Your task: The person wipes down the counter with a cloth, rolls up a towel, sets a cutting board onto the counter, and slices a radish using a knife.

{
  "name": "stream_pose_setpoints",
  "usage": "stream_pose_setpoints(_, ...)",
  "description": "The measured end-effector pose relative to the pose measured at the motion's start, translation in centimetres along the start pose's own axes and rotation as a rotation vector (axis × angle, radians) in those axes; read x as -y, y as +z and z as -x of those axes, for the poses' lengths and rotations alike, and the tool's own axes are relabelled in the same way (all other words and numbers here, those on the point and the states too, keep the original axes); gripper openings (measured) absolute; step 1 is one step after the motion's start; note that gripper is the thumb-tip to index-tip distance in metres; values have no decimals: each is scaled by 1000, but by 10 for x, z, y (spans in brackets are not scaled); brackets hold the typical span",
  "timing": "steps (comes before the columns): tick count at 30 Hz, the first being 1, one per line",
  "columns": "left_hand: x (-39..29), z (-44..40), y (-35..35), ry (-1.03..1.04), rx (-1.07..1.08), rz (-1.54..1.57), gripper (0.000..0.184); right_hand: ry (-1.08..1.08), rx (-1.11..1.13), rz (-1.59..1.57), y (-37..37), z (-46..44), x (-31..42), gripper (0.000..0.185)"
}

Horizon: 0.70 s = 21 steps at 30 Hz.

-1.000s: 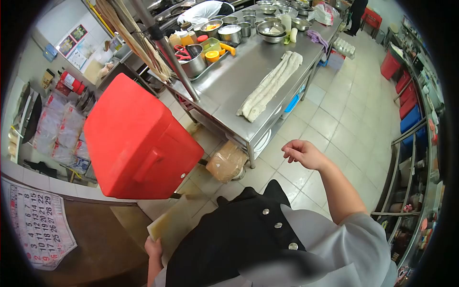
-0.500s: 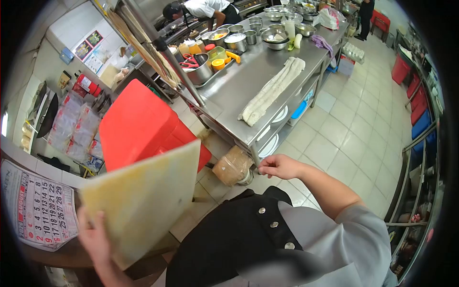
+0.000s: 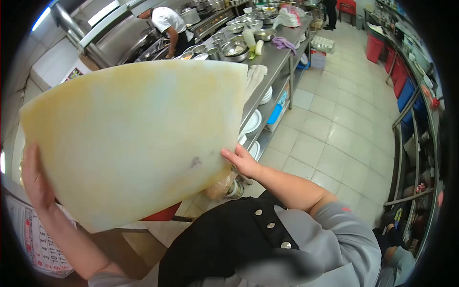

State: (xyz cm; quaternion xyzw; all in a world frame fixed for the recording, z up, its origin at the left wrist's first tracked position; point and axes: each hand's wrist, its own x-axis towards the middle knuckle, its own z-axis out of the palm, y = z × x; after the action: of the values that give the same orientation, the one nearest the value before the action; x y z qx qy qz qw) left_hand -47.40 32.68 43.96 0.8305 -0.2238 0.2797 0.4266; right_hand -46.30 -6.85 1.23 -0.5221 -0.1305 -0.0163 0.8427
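A large, yellow-stained white cutting board (image 3: pixel 138 138) is held up in front of me, tilted, with a small dark mark near its lower right. My left hand (image 3: pixel 39 179) grips its left edge. At the right edge, my right hand (image 3: pixel 243 161) has its thumb on the near face, and its other fingers are partly hidden behind the board. Beyond the board, a folded whitish cloth (image 3: pixel 256 79) lies on the steel table (image 3: pixel 276 61), mostly covered from view.
Metal bowls (image 3: pixel 235 49) and a purple cloth (image 3: pixel 285 43) are on the table, with plates (image 3: pixel 252 121) on its lower shelf. A person (image 3: pixel 169 28) bends at the stove. Tiled floor (image 3: pixel 315 138) runs along the right; a calendar (image 3: pixel 40 239) is at lower left.
The cutting board has been raised and turned broadside, now hiding the red bin and much of the table. My right hand has moved left and taken its right edge. The view has shifted.
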Motion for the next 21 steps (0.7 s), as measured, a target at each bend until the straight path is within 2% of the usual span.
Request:
stream_pose_setpoints(1, 19, -10, 15, -19, 50, 59, 38, 19, -20, -20, -11, 2, 0, 58)
stream_pose_setpoints(3, 53, -30, 62, -104, -25, 74, 35, 89, -144, 92, -28, 3, 21, 55)
stream_pose_setpoints(5, 117, -59, 99, -329, 137, 446, 34, 187, -306, 252, -56, -3, 39, 56)
stream_pose_setpoints(7, 177, -80, 153, -512, 140, 521, 29, 352, -401, 458, -108, -24, 62, 61)
stream_pose_setpoints(9, 241, -81, 206, -529, 377, 681, 24, 404, -600, 466, -135, -36, 97, 66)
stream_pose_setpoints(10, 238, -62, 239, -495, 350, 787, 22, 447, -646, 419, -151, -41, 115, 67)
stream_pose_setpoints(11, 209, -42, 270, -505, 503, 1017, 28, 494, -688, 370, -166, -42, 129, 68)
stream_pose_setpoints(12, 251, -20, 304, -649, 317, 915, 36, 532, -735, 517, -182, -45, 139, 68)
stream_pose_setpoints(13, 260, -3, 328, -658, 316, 921, 44, 568, -783, 662, -195, -46, 146, 68)
stream_pose_setpoints(16, 305, 22, 397, -837, 240, 1021, 45, 638, -762, 773, -219, -56, 168, 62)
stream_pose_setpoints(18, 324, 33, 418, -879, 212, 1107, 45, 623, -747, 851, -228, -72, 179, 58)
stream_pose_setpoints(21, 340, 43, 427, -949, 145, 1023, 44, 613, -616, 892, -236, -104, 192, 51)
